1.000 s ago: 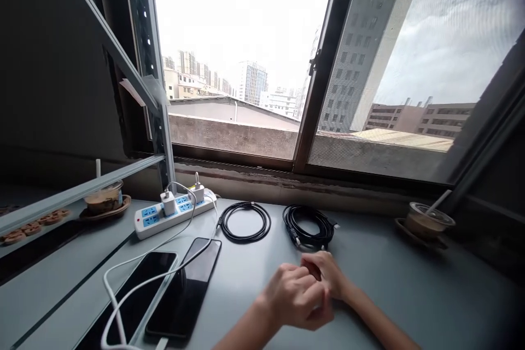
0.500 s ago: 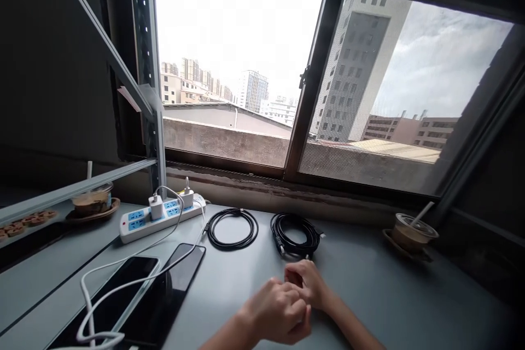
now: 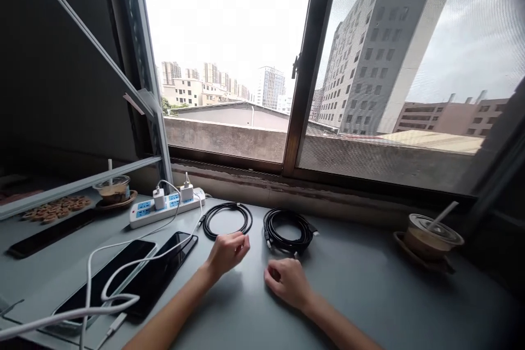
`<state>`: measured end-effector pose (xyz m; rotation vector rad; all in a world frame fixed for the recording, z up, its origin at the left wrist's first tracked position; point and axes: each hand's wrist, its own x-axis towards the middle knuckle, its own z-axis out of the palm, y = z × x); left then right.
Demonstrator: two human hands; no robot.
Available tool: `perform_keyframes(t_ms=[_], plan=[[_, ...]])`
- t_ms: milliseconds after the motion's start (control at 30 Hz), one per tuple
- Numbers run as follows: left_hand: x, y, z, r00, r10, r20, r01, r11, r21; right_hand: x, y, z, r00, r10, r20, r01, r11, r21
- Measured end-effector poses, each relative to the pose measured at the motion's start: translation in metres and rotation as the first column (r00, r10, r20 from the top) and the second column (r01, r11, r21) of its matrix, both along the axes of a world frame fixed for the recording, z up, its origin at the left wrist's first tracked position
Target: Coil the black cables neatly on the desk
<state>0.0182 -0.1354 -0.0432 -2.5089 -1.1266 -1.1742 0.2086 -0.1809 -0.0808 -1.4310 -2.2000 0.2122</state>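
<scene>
My left hand (image 3: 228, 251) is closed in a loose fist with nothing visible in it. It hovers just in front of a thin coil of black cable (image 3: 208, 229) and overlaps its near edge in the view. Lower and to the right, my right hand (image 3: 287, 283) is also curled closed, and no object shows in it. Behind that hand lies a thicker coil of black cable (image 3: 301, 243), its plug ends showing. A gap of bare table separates the two hands.
At the left are two dark phones (image 3: 118, 270) (image 3: 164, 270), with white charging cables (image 3: 92, 284) across them. A power strip (image 3: 143, 214) holds two chargers. Lidded cups stand at the right (image 3: 430, 238) and far left (image 3: 112, 190). A metal shelf post (image 3: 158, 120) rises beside the window.
My hands were together, the left over the right, and have come apart. The left has moved left toward the thin coil; the right sits slightly left. The camera view has shifted.
</scene>
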Motion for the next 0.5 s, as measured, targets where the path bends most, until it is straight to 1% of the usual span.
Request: perform_keyframes(t_ms=[33,67,133,167,200,233,367,500], plan=[[-0.001,0.004,-0.001,0.997,0.081,0.012,-0.080,0.993,-0.085,0.000,0.000,0.000,1.000,0.001,0.004,-0.001,1.000,0.000],[-0.003,0.007,-0.001,0.984,0.176,0.013,-0.171,0.969,-0.175,0.001,-0.001,0.001,1.000,0.004,0.008,-0.004,1.000,0.000],[-0.005,0.013,-0.001,0.936,0.351,-0.020,-0.337,0.880,-0.334,0.002,-0.001,0.001,1.000,0.011,0.014,-0.011,1.000,-0.001],[-0.007,0.015,-0.001,0.915,0.401,-0.048,-0.387,0.839,-0.382,0.003,0.000,0.001,1.000,0.016,0.016,-0.016,1.000,-0.003],[-0.009,0.017,-0.001,0.905,0.419,-0.075,-0.411,0.815,-0.408,0.003,0.000,0.001,1.000,0.020,0.019,-0.020,1.000,-0.006],[-0.011,0.018,0.000,0.906,0.411,-0.097,-0.412,0.811,-0.415,0.004,0.000,0.001,0.999,0.023,0.023,-0.023,1.000,-0.008],[-0.021,0.023,-0.002,0.935,0.331,-0.130,-0.356,0.856,-0.376,0.005,0.001,0.000,0.999,0.023,0.037,-0.022,1.000,-0.017],[-0.025,0.024,-0.007,0.928,0.301,-0.218,-0.365,0.853,-0.373,0.006,0.001,0.001,0.999,0.019,0.050,-0.018,1.000,-0.022]])
